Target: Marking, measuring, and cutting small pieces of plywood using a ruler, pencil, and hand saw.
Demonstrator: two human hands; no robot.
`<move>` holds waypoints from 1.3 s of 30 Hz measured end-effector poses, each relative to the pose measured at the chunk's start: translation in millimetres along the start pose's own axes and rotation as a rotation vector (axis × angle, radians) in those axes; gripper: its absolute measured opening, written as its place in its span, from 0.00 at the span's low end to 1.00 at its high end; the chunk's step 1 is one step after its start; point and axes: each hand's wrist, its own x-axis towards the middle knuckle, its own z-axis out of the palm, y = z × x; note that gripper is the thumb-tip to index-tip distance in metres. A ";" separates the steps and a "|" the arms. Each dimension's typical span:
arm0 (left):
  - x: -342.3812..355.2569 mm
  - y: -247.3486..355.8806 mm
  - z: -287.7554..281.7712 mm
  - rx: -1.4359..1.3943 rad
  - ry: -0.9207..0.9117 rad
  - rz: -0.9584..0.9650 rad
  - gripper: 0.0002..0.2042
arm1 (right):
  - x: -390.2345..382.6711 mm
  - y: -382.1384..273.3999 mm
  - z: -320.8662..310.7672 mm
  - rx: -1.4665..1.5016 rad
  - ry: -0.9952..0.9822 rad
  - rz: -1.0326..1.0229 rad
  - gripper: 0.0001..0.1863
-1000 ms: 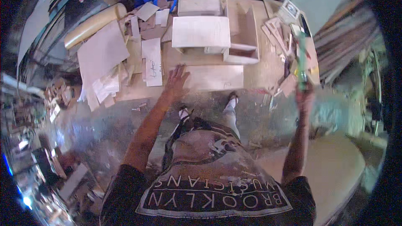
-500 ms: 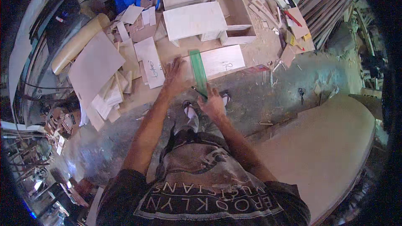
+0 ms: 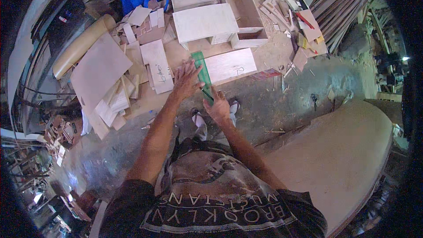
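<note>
We see the green ruler lying across the left end of a pale board on the table, its near end just beside the fingers of the right hand. The fingers of the left hand are spread apart and rest flat, with some tips at the ruler's left edge. The right fingers seem closed on a dark pencil; whether they also pinch the ruler, we cannot tell. By our judgement, the ruler is light, thin and rather smooth, so it may slide or turn on the wood, and it could crack if bent strongly. We would press it from above with spread left fingers, near its middle, and take it by the end nearest to the right fingers. The board, reaching out to the right of the left fingers, looks stiff and light; we would steady it flat.
</note>
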 end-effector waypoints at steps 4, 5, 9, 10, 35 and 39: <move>-1.0 -5.4 4.7 0.056 0.005 0.008 0.38 | -0.2 0.5 1.8 -0.003 0.042 -0.022 0.37; -1.0 -6.0 5.5 0.065 0.018 0.018 0.38 | 0.8 1.6 2.9 -0.025 0.046 -0.034 0.37; -0.1 -2.9 2.8 0.058 -0.025 -0.001 0.38 | 1.9 1.4 -2.8 0.037 -0.027 0.014 0.37; -0.6 -2.2 1.9 0.075 -0.028 -0.002 0.38 | 1.8 5.7 -0.3 0.037 -0.027 0.011 0.37; -0.1 2.1 -1.5 0.072 -0.037 0.004 0.41 | 5.6 10.6 -3.7 0.062 -0.076 -0.034 0.40; -0.2 3.9 -4.5 0.067 -0.059 -0.004 0.41 | 4.6 10.0 -4.3 0.073 -0.069 -0.037 0.39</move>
